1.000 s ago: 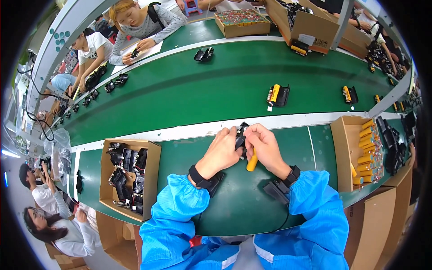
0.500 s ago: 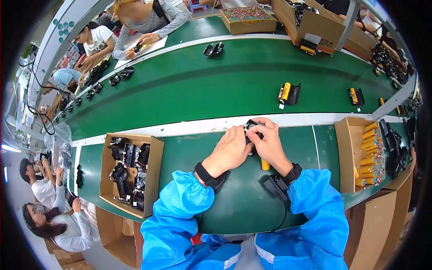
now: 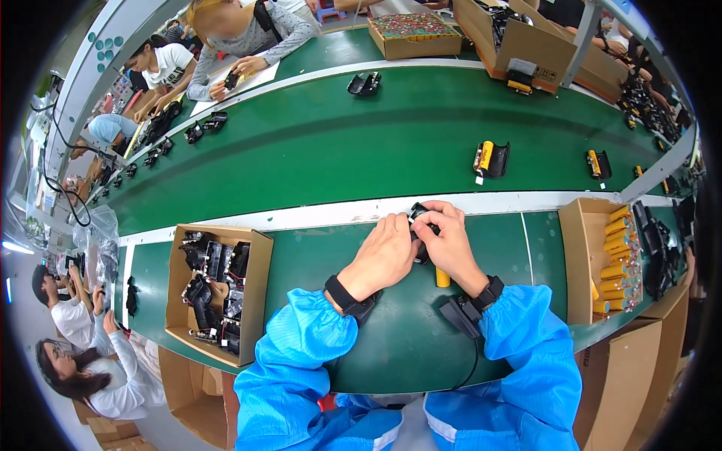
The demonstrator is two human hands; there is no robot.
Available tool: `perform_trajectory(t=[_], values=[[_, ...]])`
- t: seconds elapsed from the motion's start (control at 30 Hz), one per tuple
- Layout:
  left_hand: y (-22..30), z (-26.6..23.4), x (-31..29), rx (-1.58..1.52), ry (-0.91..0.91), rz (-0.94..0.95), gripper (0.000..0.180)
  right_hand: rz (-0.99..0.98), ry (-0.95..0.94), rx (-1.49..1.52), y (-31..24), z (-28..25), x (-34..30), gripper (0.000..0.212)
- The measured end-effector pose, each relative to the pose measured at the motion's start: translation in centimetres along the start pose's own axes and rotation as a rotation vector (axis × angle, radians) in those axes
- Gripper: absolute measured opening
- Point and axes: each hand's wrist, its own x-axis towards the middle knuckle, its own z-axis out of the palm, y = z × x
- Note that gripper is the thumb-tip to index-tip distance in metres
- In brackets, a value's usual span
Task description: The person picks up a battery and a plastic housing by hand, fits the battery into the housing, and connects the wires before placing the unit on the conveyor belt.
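Near the far edge of the green bench, my left hand (image 3: 382, 258) and my right hand (image 3: 449, 244) are closed together around a small black plastic casing (image 3: 419, 210). My right thumb and fingers pinch at its upper part, while my left fingers wrap its left side. Both hands cover most of the casing, so its inside is hidden. Below my right palm a yellow cylindrical battery cell (image 3: 442, 277) sticks out; whether it is joined to the casing, I cannot tell. Black wrist straps with small boxes sit at both wrists, and a cable runs from the right box.
At left stands a cardboard box (image 3: 261, 289) of black casings; at right, another box (image 3: 577, 263) holds yellow cells. Beyond the white rail, a green belt (image 3: 301, 161) carries several casings, one open with a yellow cell (image 3: 486, 157). Co-workers sit along the far side and left.
Casings on the belt have shifted slightly to the right. My hands stay almost in place around the black casing, with only slight finger movement.
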Motion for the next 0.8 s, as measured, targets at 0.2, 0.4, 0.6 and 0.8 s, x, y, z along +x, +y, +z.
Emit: perform_trajectory(t=[0.2,0.4,0.6,0.8], values=[[0.4,-0.1,-0.2,0.071,-0.002,-0.004,0.032,0.108,0.047,0.039,-1.0,0.7,0.0,0.006],[1.6,-0.3,-0.2,0.117,-0.014,-0.028,0.031,0.130,0.027,0.095,0.0,0.7,0.5,0.011],[1.4,-0.5,-0.3,0.030,0.009,-0.068,0.035,-0.087,0.042,0.071,-0.2,-1.1,-0.8,0.025],[1.5,-1.1,-0.6,0.002,-0.040,-0.172,0.040,0.293,0.070,0.250,-1.7,-2.2,-5.3,0.022]])
